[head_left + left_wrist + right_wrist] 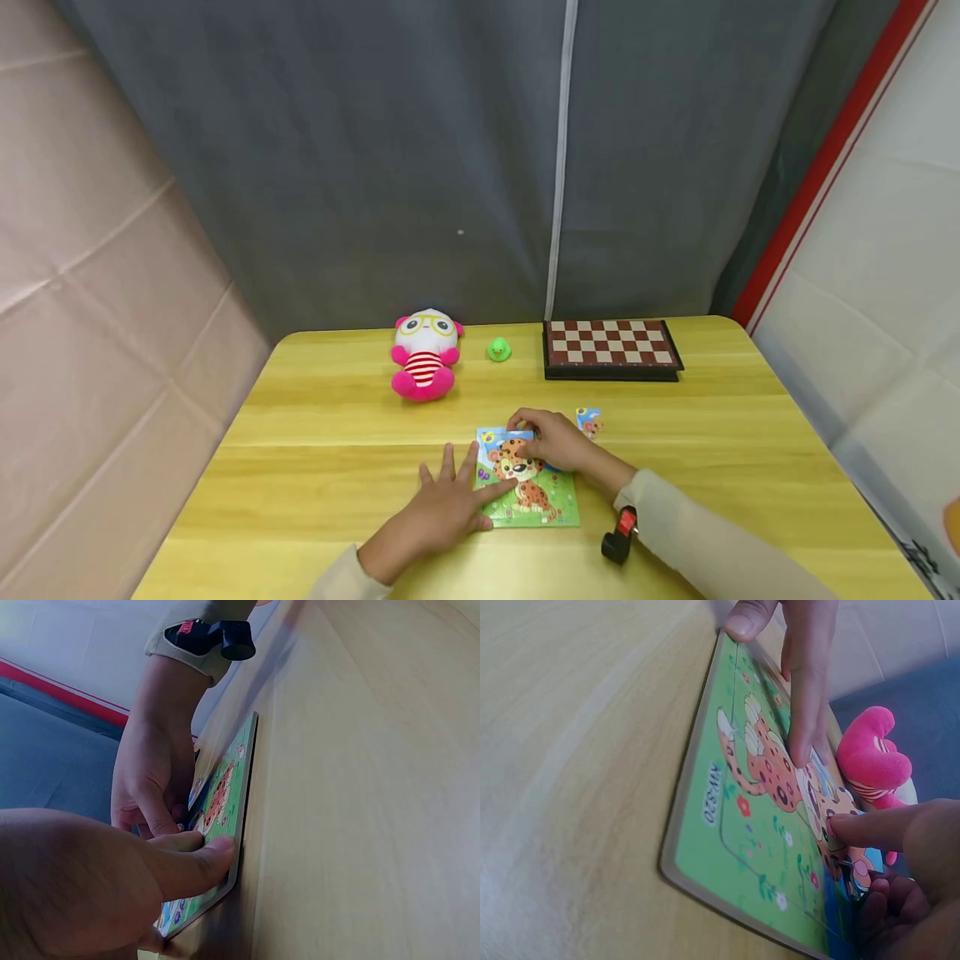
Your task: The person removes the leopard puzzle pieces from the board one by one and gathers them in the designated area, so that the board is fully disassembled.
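Observation:
A leopard jigsaw puzzle (551, 510) in a flat green-bordered board lies on the wooden table. My left hand (448, 510) rests on its left side with fingers spread, the thumb near the lower edge. At the upper right of the picture, my right hand (557, 440) bends its fingers and pinches a puzzle piece (861, 874) showing part of the leopard's head. That piece sits slightly tilted over a dark blue patch of the board, and the fingers hide much of it. Just beyond the right hand lies a loose puzzle piece (588, 422).
Along the back of the table (337, 483) are a pink and white plush toy (424, 357), a small green rubber duck (498, 349) and a brown-and-white chessboard (611, 348). A dark grey curtain (375, 167) hangs behind the table.

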The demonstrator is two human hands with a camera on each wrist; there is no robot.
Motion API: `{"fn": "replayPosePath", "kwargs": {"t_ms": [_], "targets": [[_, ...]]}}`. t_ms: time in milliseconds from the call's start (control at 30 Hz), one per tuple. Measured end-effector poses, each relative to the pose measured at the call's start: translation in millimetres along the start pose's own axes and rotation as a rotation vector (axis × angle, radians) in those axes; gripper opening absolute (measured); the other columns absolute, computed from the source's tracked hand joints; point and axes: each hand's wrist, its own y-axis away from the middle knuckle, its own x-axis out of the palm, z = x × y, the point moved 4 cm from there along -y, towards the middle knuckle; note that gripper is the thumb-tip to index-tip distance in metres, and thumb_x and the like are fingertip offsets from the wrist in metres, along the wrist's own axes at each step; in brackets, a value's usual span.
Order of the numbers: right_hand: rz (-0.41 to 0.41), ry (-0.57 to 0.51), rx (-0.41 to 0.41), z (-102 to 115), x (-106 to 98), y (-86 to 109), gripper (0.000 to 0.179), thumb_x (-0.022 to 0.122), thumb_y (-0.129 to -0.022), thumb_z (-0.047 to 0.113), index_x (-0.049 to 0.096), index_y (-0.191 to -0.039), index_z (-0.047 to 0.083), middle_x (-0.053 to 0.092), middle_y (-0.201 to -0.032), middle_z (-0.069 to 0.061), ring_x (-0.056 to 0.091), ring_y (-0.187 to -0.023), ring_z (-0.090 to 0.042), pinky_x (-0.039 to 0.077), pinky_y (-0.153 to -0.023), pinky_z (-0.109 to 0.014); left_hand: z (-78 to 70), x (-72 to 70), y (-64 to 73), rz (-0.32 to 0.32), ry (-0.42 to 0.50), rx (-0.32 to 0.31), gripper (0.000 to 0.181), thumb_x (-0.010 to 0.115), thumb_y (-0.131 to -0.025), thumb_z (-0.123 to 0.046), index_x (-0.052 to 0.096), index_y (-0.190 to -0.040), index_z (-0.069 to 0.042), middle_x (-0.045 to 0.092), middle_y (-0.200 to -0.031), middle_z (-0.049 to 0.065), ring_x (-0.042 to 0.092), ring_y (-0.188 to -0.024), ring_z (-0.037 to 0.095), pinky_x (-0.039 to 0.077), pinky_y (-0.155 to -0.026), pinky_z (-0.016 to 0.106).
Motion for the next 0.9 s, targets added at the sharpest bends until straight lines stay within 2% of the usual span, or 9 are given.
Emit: {"fn": "replayPosePath", "kwargs": {"t_ms": [400, 900], "targets": [[0.010, -0.015, -0.010, -4.4, -3.6, -2.2, 0.023, 0.072, -0.096, 0.010, 0.069, -0.117, 0.017, 0.065, -0.089, 0.002, 0.058, -0.078, -0.016, 0.049, -0.070, -0.035, -2.2, -3.1, -1.1, 0.030, 0.026, -0.013, 0.060, 0.061, -0.099, -0.049, 0.036, -0.154, -0.056, 0.010, -0.168, 0.031, 0.011, -0.143, 0.071, 0.026, -0.097, 0.089], [-0.023, -0.091, -0.006, -6.6, -9.5, -0.8, 0.019, 0.070, -0.099, 0.013, 0.071, -0.117, 0.014, 0.066, -0.083, -0.001, 0.051, -0.064, -0.014, 0.043, -0.057, -0.026, -1.1, -2.1, -3.0, 0.055, 0.030, -0.022, 0.060, 0.061, -0.099, -0.050, 0.036, -0.153, -0.059, 0.008, -0.169, 0.030, 0.010, -0.143, 0.070, 0.025, -0.098, 0.089]]}}
